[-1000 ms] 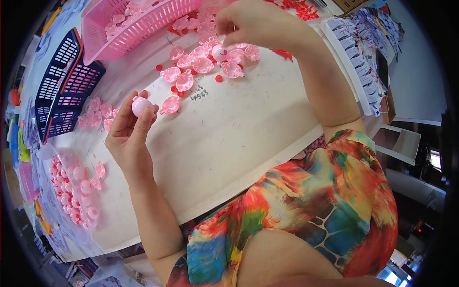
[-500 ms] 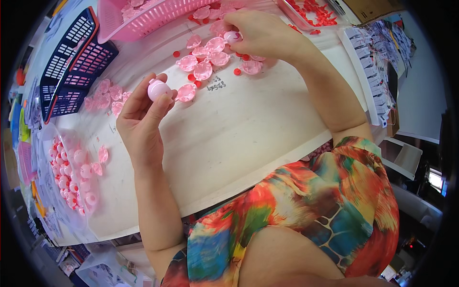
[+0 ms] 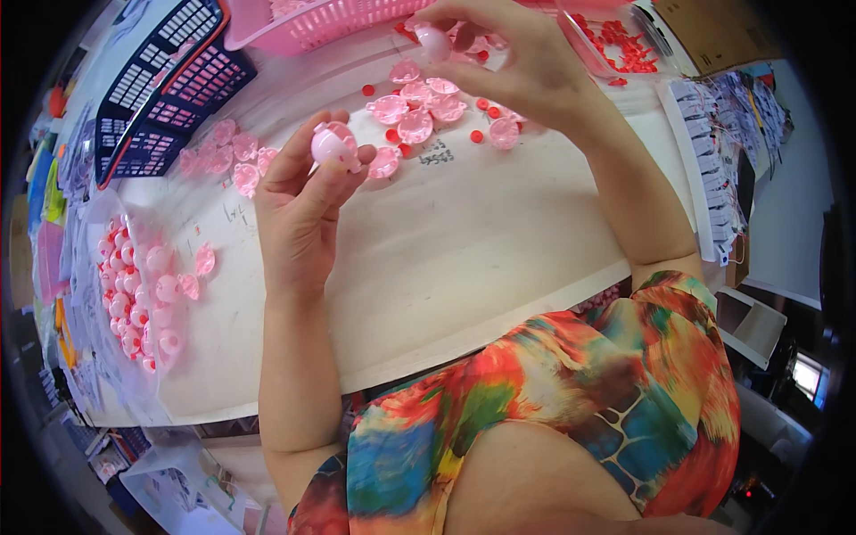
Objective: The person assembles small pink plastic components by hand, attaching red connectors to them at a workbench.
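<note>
Pale pink round piece [image 3: 328, 150]: pinched in the left grip [image 3: 299, 214] between thumb and fingertips; a deeper pink part is seen against its right side, and it is held far out on the fingers probably so that most of its surface is left uncovered.
White-pink ball [image 3: 434, 43]: seemingly pinched by the right grip [image 3: 526, 71] at its left end, between thumb and curved fingers; a fingertip hold is judged to suit something so small and smooth.
Pink shells [image 3: 415, 127]: scattered between the two grips, nearer the body than the right one, perhaps so that they can be reached by either.
Red discs [image 3: 477, 136]: strewn among the shells, below the right grip.
Grey specks [image 3: 437, 153]: gathered to the right of the left grip; whether they are loose bits or marks cannot be told.
Pink basket [image 3: 357, 20]: set beyond the left grip, at the far side of the desk [image 3: 446, 241], likely so that the near surface is left for handwork.
Navy basket [image 3: 214, 78]: stood to the left of the left grip, beyond it.
Clear bag [image 3: 143, 388]: laid left of the left grip; many balls [image 3: 129, 294] are kept together by it.
Clear tray [image 3: 580, 45]: placed just right of the right grip; small red pieces [image 3: 624, 45] are contained in it, presumably against scattering.
</note>
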`<state>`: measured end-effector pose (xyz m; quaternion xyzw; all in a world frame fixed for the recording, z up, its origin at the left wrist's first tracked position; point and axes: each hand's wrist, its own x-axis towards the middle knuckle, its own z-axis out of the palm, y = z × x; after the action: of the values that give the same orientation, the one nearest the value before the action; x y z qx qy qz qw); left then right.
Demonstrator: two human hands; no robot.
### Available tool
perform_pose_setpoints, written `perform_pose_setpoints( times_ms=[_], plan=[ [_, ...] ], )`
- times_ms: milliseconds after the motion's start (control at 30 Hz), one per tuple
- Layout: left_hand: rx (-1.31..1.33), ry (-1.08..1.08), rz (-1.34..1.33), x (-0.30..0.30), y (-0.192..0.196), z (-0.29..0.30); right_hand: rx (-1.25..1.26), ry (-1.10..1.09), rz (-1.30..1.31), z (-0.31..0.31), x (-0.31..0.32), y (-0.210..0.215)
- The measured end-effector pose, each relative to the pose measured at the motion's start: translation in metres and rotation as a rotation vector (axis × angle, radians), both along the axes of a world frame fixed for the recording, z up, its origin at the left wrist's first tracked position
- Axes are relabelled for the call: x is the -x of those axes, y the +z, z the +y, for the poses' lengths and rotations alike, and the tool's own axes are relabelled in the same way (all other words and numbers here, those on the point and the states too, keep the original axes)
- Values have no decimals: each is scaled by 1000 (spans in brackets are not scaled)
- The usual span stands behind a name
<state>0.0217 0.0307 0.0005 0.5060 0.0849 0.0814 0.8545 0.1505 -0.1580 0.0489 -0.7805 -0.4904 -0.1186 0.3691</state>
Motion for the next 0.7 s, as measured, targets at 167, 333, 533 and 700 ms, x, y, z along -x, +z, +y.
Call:
perform_pose_setpoints(
  times_ms=[167,333,533,700],
  plan=[
    [139,-92,-59,1,-1,1,-154,186,35,13,31,-9],
    [152,-146,-87,2,-1,2,-137,187,-130,22,43,-15],
    [115,-199,-81,2,-3,1,-160,138,-158,23,43,-23],
    [26,-289,-115,4,-8,3,-151,156,-181,22,44,-20]
  ],
)
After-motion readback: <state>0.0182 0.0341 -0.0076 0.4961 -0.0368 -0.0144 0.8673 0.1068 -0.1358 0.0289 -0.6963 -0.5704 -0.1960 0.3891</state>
